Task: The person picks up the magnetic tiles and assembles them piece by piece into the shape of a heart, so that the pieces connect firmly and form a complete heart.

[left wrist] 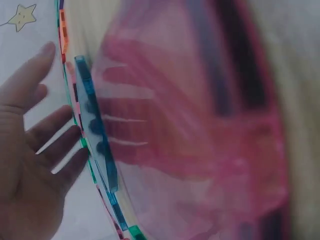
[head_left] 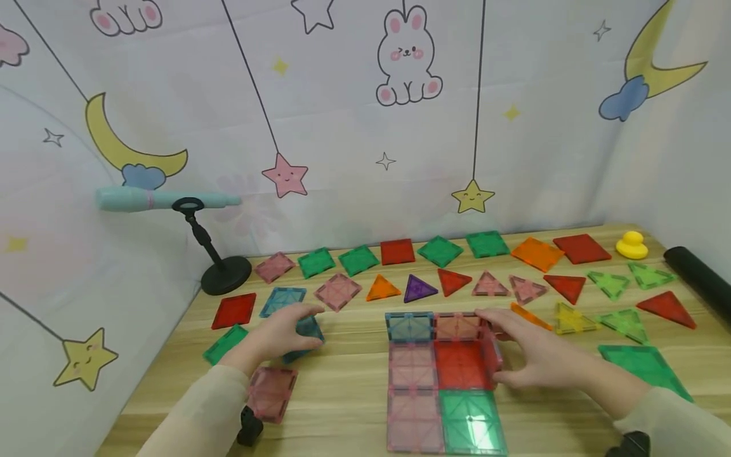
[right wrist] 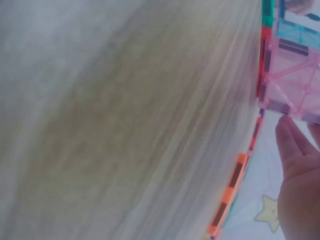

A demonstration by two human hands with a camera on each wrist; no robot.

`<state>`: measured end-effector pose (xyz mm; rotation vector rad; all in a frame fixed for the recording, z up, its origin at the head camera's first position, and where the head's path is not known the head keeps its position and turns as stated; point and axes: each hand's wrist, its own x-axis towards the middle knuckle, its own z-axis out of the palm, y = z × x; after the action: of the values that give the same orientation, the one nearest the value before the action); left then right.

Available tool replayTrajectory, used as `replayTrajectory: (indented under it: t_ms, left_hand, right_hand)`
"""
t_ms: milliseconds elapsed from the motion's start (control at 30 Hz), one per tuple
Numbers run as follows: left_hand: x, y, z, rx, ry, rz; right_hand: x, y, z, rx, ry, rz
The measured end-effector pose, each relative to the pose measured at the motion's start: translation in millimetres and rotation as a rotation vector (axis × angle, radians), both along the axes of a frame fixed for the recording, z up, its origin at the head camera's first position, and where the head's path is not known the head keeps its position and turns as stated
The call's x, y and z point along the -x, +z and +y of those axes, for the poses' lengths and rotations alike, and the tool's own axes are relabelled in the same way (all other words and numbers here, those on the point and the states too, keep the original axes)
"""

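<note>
My left hand hovers by a blue square magnetic tile, thumb and fingers spread around it. In the left wrist view those fingers are apart and nearly straight beside the tile's face. My right hand grips an upright pink tile by its edges, with fingers at the far top and the thumb at the near side. That tile stands along the right edge of a flat red tile. Behind stand an upright blue tile and an upright pink tile. Flat pink tiles and a green tile adjoin the red one.
Square tiles line the table's back, including a red one. Several triangles, such as a purple one, lie before them. A pink tile lies by the left forearm. A black stand, yellow duck and black cylinder flank the tiles.
</note>
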<state>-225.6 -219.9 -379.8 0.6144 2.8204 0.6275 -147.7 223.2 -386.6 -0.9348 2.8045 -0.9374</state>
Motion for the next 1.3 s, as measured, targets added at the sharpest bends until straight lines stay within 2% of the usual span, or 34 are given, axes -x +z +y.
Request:
replayTrajectory:
  t_ms: [133,267,333,400,600,700,867,967,1067,1200,1300]
  left_hand:
    - [-7.3,-2.4,7.2,0.081,-0.055,-0.049]
    - [-13.7,0.1,23.9,0.055,-0.179,-0.073]
    - [-16.0,2.2,30.4,0.045,-0.222,-0.078]
    - [-17.6,3.4,33.6,0.058,-0.222,-0.075]
    - [-19.2,2.4,35.1,0.146,-0.149,-0.064]
    - [-19.8,2.4,39.6,0.161,-0.167,-0.062]
    - [-19.7,0.8,49.4,0.226,-0.229,-0.005]
    - [-19.5,-0.4,52.4,0.233,-0.245,0.007]
    - [-22.3,0.9,55.0,0.152,-0.247,0.011]
    - [-29.8,6.1,63.6,-0.047,-0.253,0.031]
    - [-35.4,7.4,72.8,-0.173,-0.283,0.03]
  right_hand:
    - [-0.3,-0.9,0.3,0.001,0.001,0.006]
    - [-0.6,-1.7,0.4,0.006,0.008,0.022]
    - [-0.4,-2.4,0.1,0.017,0.021,0.024]
    - [-0.2,-3.3,-0.1,0.027,0.032,0.023]
    - [0.9,-3.8,0.2,0.017,0.026,0.01]
    - [1.2,-3.6,1.2,0.012,0.021,0.011]
    - [1.5,-4.1,1.9,0.027,0.024,0.005]
    - [1.3,-3.7,1.2,0.033,0.026,-0.009]
    - [1.1,-2.8,0.1,0.032,0.026,-0.022]
    - [0.9,-1.7,-0.3,0.026,0.021,-0.019]
    - [0.5,-1.6,0.2,0.027,0.018,-0.008]
